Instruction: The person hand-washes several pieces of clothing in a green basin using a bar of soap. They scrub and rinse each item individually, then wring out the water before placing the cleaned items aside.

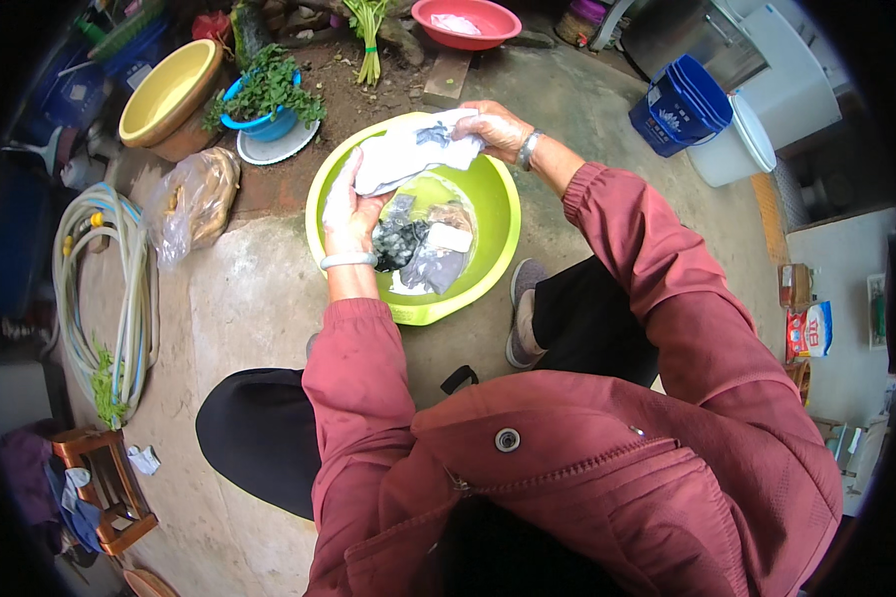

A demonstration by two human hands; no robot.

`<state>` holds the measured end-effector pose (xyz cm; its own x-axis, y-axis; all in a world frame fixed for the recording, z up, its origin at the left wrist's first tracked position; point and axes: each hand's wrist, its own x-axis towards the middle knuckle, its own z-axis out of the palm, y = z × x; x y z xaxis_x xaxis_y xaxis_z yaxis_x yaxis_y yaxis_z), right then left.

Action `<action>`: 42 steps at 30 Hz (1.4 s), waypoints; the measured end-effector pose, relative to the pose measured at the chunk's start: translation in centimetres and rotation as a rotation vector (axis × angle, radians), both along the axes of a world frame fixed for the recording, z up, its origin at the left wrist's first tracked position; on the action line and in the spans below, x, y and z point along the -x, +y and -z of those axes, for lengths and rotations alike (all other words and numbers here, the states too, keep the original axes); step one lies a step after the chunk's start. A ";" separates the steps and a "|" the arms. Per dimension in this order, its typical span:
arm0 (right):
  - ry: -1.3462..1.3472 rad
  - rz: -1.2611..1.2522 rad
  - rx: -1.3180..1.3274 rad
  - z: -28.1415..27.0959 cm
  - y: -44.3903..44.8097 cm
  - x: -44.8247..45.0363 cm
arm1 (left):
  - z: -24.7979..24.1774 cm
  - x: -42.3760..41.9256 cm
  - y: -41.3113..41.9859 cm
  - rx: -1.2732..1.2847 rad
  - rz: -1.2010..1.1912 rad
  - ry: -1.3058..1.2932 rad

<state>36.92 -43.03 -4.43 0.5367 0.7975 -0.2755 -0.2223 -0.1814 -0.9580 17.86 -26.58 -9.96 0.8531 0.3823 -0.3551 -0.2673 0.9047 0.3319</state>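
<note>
A white cloth with a dark grey patch (403, 157) is stretched between my two hands over the far side of a lime-green plastic basin (502, 246). My left hand (352, 205), soapy and with a bangle at the wrist, grips its near left end. My right hand (493, 128) pinches the far right end with the fingers. Lower in the basin, wet grey cloth (437, 269) and dark patterned cloth (397, 245) lie in shallow water beside a whitish block, perhaps soap (449, 237). What the cloth is exactly, I cannot tell.
A coiled hose (71, 298) and a plastic bag (194, 201) lie on the left. Beyond the basin are a blue bowl of leafy greens (269, 123), a yellow basin (168, 89) and a red basin (478, 37). Blue buckets (664, 112) stand at the right; a wooden stool (131, 530) is lower left.
</note>
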 end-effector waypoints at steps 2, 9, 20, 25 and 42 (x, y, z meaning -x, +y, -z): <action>-0.260 -0.019 -0.038 0.1 0.9 2.3 | 0.7 -0.1 -0.6 -0.046 -0.002 0.051; -1.289 -0.283 0.094 0.0 3.1 10.6 | 2.5 -2.2 -7.3 -0.134 -0.013 -0.375; -1.316 -0.221 0.277 1.3 4.1 10.7 | -0.4 -2.0 -7.4 0.087 0.224 -0.185; -1.553 -0.170 -0.008 4.1 4.7 11.2 | 3.0 -1.8 -6.4 0.124 0.131 -0.268; 0.089 0.041 -0.126 -3.0 3.8 5.8 | 4.0 -1.3 -2.4 0.111 -0.101 0.079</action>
<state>31.10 -39.25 -1.42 0.5475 0.8066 -0.2230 -0.3125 -0.0501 -0.9486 19.21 -29.02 -13.94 0.7799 0.4196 -0.4644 -0.3357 0.9067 0.2554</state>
